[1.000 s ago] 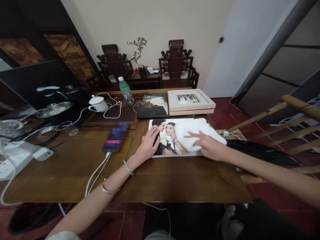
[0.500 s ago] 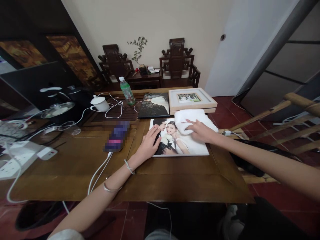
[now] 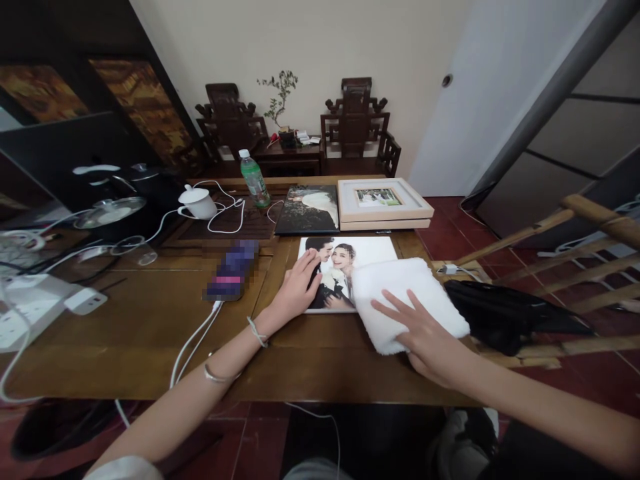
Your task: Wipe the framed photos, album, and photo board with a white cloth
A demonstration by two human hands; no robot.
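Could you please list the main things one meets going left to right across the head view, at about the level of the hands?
White power strip, white charger, phone, left hand, white cloth, black item.

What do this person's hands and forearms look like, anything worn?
The left hand is ungloved, with a thin pale wristband and, further up, a silvery bangle; a pale sleeve shows at the frame's bottom. The right hand and right forearm show no glove, jewellery or sleeve.
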